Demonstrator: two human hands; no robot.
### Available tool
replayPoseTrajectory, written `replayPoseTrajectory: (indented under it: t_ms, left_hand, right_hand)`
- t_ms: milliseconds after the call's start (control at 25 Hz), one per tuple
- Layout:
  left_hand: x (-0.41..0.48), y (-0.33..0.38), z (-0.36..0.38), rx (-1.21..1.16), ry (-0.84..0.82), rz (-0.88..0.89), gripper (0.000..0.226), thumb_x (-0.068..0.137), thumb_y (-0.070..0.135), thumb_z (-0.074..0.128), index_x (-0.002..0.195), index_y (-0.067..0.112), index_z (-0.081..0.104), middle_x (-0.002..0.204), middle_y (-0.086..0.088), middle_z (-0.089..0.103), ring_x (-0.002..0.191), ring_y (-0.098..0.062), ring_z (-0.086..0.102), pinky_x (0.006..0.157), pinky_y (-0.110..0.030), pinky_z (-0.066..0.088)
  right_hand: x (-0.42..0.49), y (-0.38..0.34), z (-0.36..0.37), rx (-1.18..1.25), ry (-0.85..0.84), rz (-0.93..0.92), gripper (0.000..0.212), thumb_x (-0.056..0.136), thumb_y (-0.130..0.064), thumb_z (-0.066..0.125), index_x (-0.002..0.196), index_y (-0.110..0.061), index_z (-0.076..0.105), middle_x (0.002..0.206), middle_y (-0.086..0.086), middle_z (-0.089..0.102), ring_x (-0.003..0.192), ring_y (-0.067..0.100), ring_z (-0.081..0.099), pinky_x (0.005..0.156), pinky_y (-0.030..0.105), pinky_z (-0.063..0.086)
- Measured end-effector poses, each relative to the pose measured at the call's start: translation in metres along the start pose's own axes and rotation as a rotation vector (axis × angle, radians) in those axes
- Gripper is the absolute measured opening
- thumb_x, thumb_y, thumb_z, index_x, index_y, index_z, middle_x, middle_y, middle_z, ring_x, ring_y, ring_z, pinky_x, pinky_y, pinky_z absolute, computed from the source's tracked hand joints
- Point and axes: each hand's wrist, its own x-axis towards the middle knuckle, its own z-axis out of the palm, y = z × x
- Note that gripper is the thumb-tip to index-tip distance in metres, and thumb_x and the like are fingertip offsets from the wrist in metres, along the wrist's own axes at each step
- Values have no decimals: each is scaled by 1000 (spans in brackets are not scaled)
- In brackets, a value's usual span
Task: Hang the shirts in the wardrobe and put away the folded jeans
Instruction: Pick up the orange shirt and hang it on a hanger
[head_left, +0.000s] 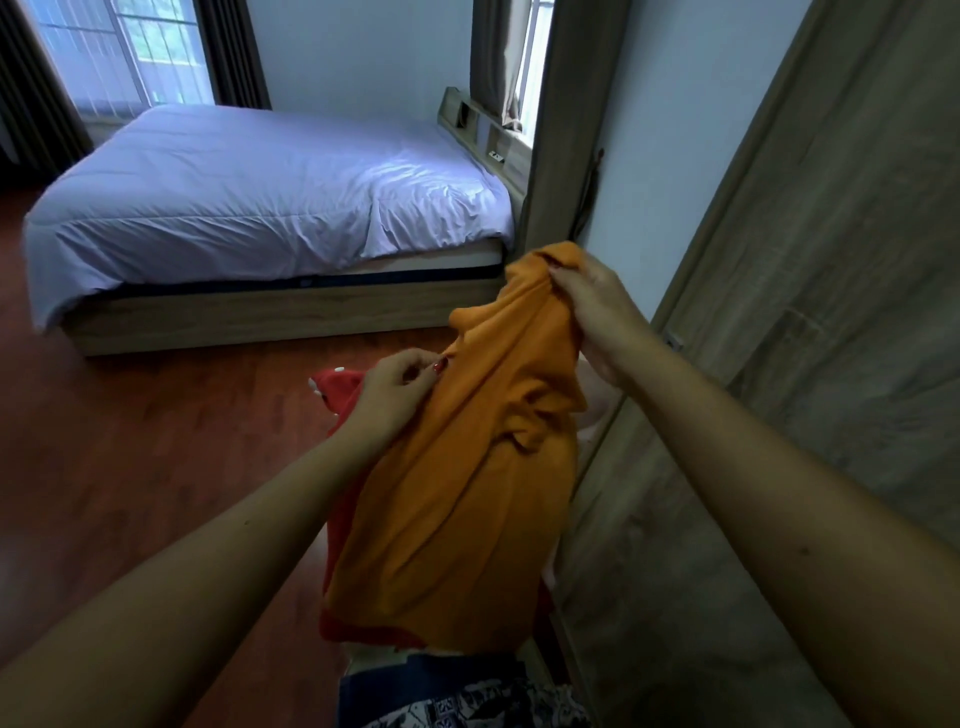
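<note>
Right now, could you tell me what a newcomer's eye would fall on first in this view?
The orange shirt in the centre foreground stands out first, bunched and held up: the right hand grips its top, the left hand pinches its left edge. A red garment peeks out behind it. Beyond, a bed with a pale duvet fills the upper left, and a wood-grain wardrobe door runs down the right.

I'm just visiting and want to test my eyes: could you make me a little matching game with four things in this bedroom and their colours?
Things:
1. shirt held in both hands
2. garment behind it
3. bed cover
4. floor

Colours:
A. pale lilac-white
B. reddish-brown wood
C. orange
D. red

Pairs: 1-C, 2-D, 3-A, 4-B. The left hand and right hand both grip the shirt.
</note>
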Motion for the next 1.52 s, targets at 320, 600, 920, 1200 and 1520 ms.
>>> replayPoseTrajectory:
  t_ms: [320, 600, 920, 1200, 1520]
  left_hand:
    - [-23, 94, 61, 207, -373, 359, 27, 80, 28, 69, 106, 32, 63, 104, 10, 67, 97, -7, 63, 85, -28, 50]
    - [-124, 162, 167, 273, -618, 508, 20, 76, 46, 60, 82, 29, 65, 83, 2, 66, 79, -10, 62, 80, -42, 51]
    - [-281, 220, 314, 938, -773, 682, 28, 90, 27, 55, 112, 11, 63, 112, -5, 65, 96, -15, 61, 77, -18, 41]
    - [-348, 269, 385, 543, -768, 650, 16, 89, 4, 57, 97, 15, 66, 101, -5, 63, 91, -18, 63, 67, -12, 44]
    - [-389, 340, 418, 152, -801, 723, 31, 96, 9, 44, 121, 23, 55, 96, -7, 65, 72, -8, 64, 59, -17, 55]
  right_hand:
    - [-95, -89, -88, 213, 80, -70, 22, 96, -8, 43, 88, -13, 63, 68, -4, 71, 68, 6, 66, 65, 19, 54]
    - [-265, -140, -213, 124, 302, -184, 38, 94, -15, 41, 115, 13, 55, 115, 32, 62, 111, 39, 60, 101, 47, 47]
    - [-488, -157, -326, -39, 635, -266, 25, 97, -11, 36, 94, -9, 61, 86, 12, 75, 92, 25, 70, 82, 31, 56]
    - [-638, -121, -433, -366, 1141, 12, 22, 92, -19, 46, 82, -24, 65, 83, 1, 63, 84, 18, 59, 78, 33, 45]
    - [-683, -113, -462, -505, 1266, 47, 20, 88, -2, 47, 83, -12, 64, 82, -1, 61, 78, 6, 56, 71, 15, 43]
